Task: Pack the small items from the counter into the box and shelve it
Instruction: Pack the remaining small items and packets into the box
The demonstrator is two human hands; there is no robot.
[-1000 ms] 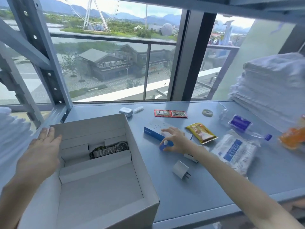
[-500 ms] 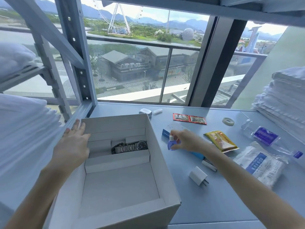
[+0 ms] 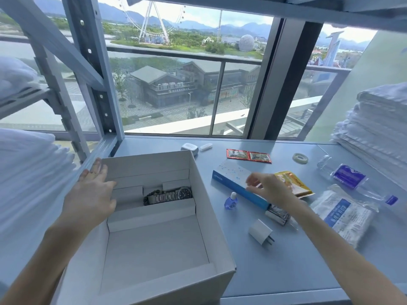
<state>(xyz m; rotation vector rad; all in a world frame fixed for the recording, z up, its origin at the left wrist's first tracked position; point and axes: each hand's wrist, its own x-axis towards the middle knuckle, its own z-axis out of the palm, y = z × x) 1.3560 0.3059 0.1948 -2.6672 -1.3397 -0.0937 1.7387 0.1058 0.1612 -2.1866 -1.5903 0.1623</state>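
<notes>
Two spread right-hand fingers (image 3: 253, 180) hover over blue box (image 3: 233, 179); dropper bottle (image 3: 230, 200) just beside.

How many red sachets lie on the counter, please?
2: the left sachet and the right sachet lie side by side, joined, near the window, behind the blue box. None seems hidden.

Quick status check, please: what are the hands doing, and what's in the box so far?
Left hand flat on box wall. Right hand open over blue carton, holding nothing. Only a watch packed. Dropper bottle on counter.
</notes>
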